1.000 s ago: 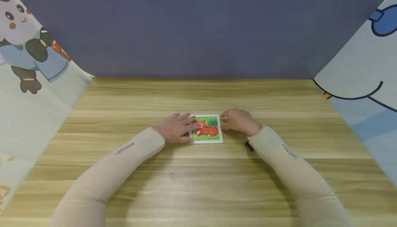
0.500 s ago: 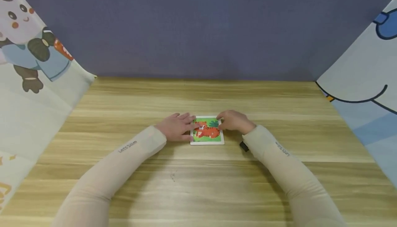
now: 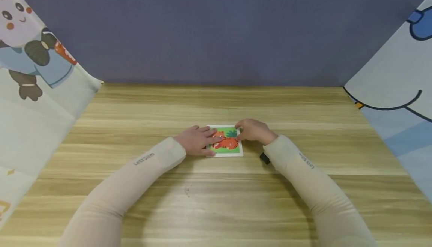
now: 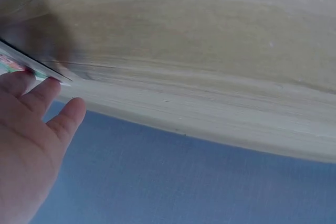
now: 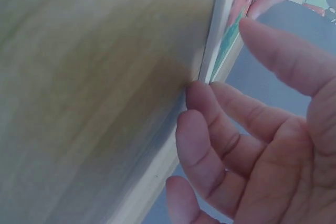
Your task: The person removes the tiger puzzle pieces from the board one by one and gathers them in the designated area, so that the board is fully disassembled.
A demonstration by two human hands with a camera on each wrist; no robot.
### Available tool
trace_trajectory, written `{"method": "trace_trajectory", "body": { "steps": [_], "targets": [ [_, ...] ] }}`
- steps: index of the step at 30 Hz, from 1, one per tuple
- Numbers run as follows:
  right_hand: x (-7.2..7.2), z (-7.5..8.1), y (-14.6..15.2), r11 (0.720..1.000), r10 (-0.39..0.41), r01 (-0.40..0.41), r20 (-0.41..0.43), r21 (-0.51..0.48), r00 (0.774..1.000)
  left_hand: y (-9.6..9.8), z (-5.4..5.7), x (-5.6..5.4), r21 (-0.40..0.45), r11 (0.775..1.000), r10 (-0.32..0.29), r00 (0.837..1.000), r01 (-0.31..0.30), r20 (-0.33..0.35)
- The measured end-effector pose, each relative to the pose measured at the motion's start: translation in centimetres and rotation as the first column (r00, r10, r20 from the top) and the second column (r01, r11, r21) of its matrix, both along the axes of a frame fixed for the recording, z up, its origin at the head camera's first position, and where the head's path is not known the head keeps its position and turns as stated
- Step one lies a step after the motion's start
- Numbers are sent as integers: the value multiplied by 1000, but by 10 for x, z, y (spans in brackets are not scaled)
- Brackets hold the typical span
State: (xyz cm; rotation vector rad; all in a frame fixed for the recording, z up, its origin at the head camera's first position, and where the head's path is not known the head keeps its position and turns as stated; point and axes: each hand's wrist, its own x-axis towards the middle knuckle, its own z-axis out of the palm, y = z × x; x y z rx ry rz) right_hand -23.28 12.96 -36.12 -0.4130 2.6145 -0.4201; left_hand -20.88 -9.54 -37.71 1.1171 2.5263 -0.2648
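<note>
1. A dark blue wall [image 3: 216, 29] stands behind everything.
2. The wood-grained table [image 3: 216, 209] reaches to the foot of that wall.
3. At the left, a panel [image 3: 20, 127] bears a cartoon animal in blue clothes; at the right, another panel [image 3: 381, 74] shows thick black outlines and blue patches.
4. A pale left sleeve [image 3: 104, 205] and a matching right sleeve [image 3: 320, 190] cover the forearms, each with dark lettering near the cuff.
5. The left hand [image 3: 194, 142] lies palm down over the left side of the card, fingers straight and spread, the thumb near its lower left corner.
6. The right hand [image 3: 255, 131] touches the card's right edge near the upper corner, fingers loosely bent, thumb apart from the fingertips. The hands are apart, facing each other across the card.
7. The card [image 3: 227, 150], white-bordered, lies face up on the table between both hands.
8. On it, an orange striped tiger [image 3: 231, 143] sits against green, below and beside a darker bush [image 3: 231, 133]; the left fingers partly cover its head.
9. A small black block [image 3: 264, 158] shows beside the right cuff.
</note>
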Motion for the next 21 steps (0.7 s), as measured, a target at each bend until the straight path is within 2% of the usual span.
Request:
{"method": "trace_trajectory", "body": {
  "steps": [8, 21],
  "targets": [
    [1, 1, -3, 1000, -6, 6, -1, -9, 1000, -4, 0, 1, 10, 1000, 20, 999, -21, 38],
    [1, 1, -7, 1000, -19, 19, 10, 3, 1000, -4, 3, 6, 13, 1000, 14, 999, -14, 36]
  ]
}}
